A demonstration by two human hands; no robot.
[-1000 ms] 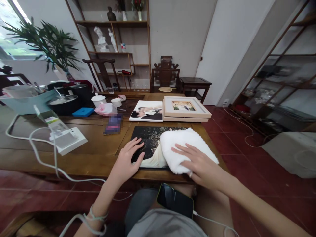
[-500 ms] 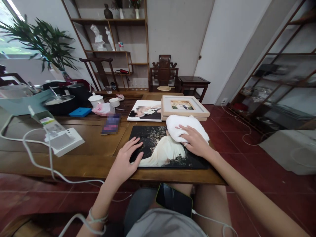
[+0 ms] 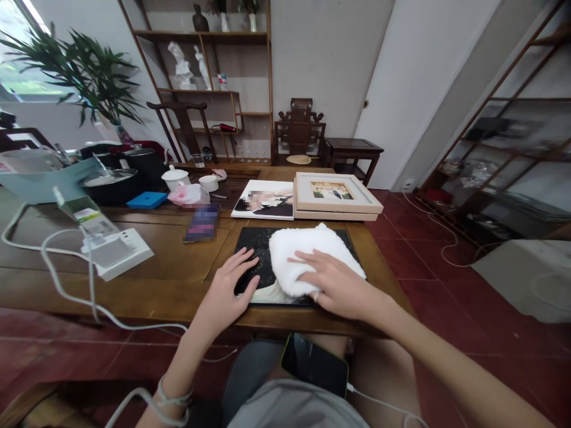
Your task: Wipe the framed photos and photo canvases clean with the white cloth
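A dark photo panel (image 3: 259, 261) with a pale dress printed on it lies flat near the table's front edge. My left hand (image 3: 232, 282) rests on its left side, fingers spread and holding nothing. Over the panel's middle and right lies a folded white fluffy towel (image 3: 285, 249), hiding most of the picture. My right hand (image 3: 332, 282) presses on this towel and grips it, with the fingertips sunk in the pile. A ring shows on one finger of that hand.
Behind the panel lie a photo print (image 3: 265, 200) and a pale wooden picture frame (image 3: 339, 205). To the left are an open white box (image 3: 125, 255), white cables and a blue box (image 3: 146, 200). A phone (image 3: 314, 364) rests on my lap.
My right hand has moved the towel left and towards me, from the panel's far right corner to its middle. The left hand stays in place.
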